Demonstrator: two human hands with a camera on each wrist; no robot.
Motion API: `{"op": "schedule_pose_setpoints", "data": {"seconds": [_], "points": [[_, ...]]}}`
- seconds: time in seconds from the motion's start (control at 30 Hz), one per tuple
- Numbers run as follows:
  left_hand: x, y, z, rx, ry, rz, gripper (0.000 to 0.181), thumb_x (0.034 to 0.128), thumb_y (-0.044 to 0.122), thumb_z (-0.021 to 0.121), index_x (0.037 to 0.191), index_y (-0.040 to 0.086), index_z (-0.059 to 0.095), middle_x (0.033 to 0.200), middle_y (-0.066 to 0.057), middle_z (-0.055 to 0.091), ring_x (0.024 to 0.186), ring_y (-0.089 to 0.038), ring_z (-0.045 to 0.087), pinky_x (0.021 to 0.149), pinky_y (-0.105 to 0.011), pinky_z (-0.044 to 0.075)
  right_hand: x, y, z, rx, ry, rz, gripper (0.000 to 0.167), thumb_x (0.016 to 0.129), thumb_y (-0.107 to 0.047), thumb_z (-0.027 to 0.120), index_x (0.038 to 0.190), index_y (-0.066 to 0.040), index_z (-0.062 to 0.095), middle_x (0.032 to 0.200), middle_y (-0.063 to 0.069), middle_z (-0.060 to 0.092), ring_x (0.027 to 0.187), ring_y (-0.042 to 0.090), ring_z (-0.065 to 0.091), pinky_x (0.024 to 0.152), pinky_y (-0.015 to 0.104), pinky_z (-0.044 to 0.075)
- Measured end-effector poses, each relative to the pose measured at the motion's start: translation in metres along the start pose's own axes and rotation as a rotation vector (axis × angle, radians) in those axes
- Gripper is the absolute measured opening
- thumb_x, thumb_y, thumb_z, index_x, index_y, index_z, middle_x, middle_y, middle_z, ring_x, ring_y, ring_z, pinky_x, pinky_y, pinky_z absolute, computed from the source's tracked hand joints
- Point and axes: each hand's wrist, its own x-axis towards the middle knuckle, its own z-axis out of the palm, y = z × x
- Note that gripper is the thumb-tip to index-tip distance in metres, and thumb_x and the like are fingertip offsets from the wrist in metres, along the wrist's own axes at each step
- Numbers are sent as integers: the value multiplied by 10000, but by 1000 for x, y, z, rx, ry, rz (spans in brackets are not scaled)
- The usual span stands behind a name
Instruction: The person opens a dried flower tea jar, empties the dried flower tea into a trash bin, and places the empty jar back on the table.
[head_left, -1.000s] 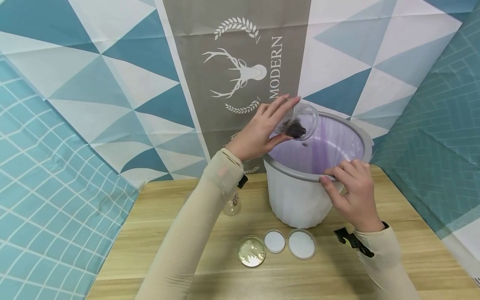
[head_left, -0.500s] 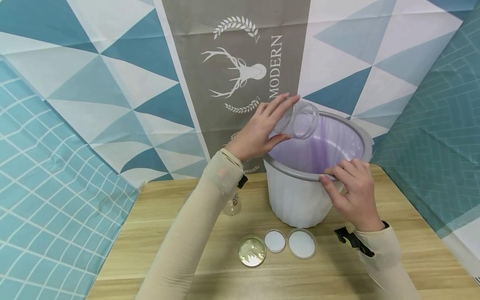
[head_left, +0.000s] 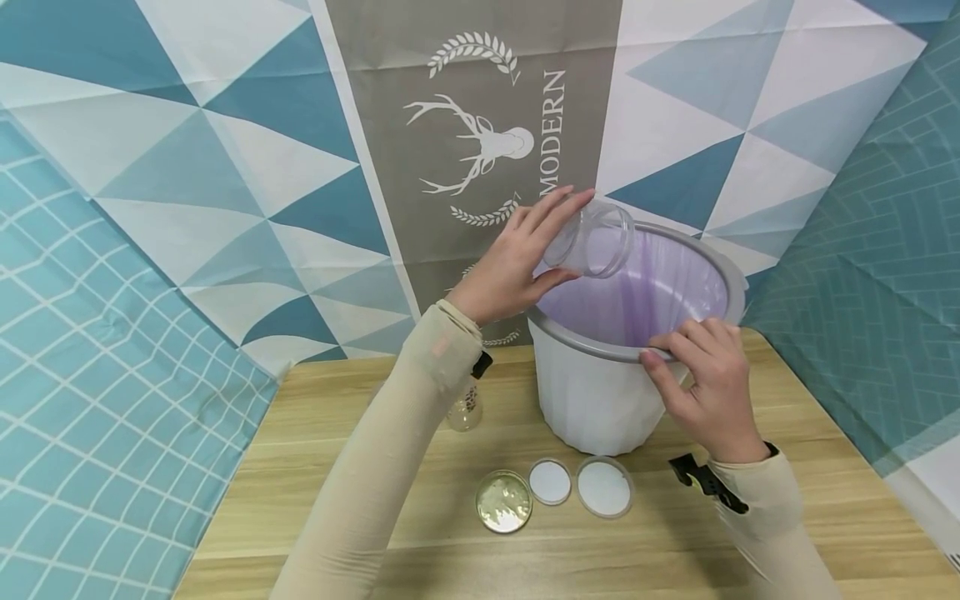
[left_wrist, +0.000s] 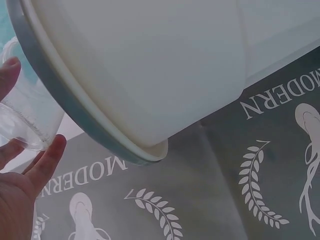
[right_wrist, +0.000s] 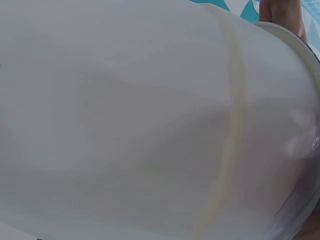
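My left hand [head_left: 517, 254] grips a clear plastic jar [head_left: 609, 242], tipped on its side with its mouth over the bin; no dark stuff shows in it now. In the left wrist view, thumb and fingers curve around the clear jar [left_wrist: 37, 112] beside the bin's rim. The white bin [head_left: 600, 400] has a grey rim and a purple liner bag [head_left: 675, 275] inside. My right hand [head_left: 708, 383] holds the bin's near rim, thumb outside and fingers over the top. The bin's wall [right_wrist: 125, 110] fills most of the right wrist view. The bin's bottom is hidden.
On the wooden table [head_left: 675, 550] before the bin lie a gold lid [head_left: 503, 502], a small white lid [head_left: 550, 482] and a larger white lid [head_left: 604, 488]. A clear jar with a dark print [head_left: 467, 410] stands partly behind the left forearm. A patterned cloth backs the table.
A dark clump that lay in the tilted jar one second ago, with a bit falling below it, has left the jar. The left hand has shifted slightly left; the right hand stays put.
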Motion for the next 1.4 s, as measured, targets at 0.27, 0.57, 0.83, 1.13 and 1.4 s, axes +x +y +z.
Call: {"op": "schedule_pose_setpoints", "data": {"seconds": [0.27,0.57,0.83,1.13,1.4], "points": [[-8,-3,-2,-28,48,-18,847,961,270,744,1626,71,259,1680,-121,299,1568,-210,260,1293,-449,155,1,-1,-2,29,-3,16,521,1038,-485,563,837,-45,759,770,90,650,765,257,489,843,359,313],[-33,-11,-3,-259,197,3,884,877,111,828,1577,20,297,1608,-162,373,1304,-267,554,1103,-282,480,5,-14,-5,79,16,16,510,1025,-482,597,988,-11,789,925,164,694,855,309,562,899,215,343],[-71,-9,-5,-310,228,-41,952,781,116,911,1485,76,272,1562,-143,412,1273,-305,600,1073,-342,523,20,-43,0,159,28,-42,473,1022,-426,622,1207,-6,739,1086,205,687,995,285,633,955,118,428],[-100,3,-7,-301,258,-37,1028,715,153,944,1516,99,302,1470,-162,414,1284,-274,552,1015,-390,556,36,-71,24,273,-70,-123,521,1036,-360,619,1380,31,612,1397,219,602,1250,304,617,1088,194,442],[-117,12,-5,-303,236,-43,945,705,170,926,1507,98,431,1434,-141,415,1320,-253,482,1006,-405,541,44,-87,52,332,-123,-143,553,1043,-384,601,1500,-78,541,1591,198,438,1489,378,413,1234,455,342]]}}
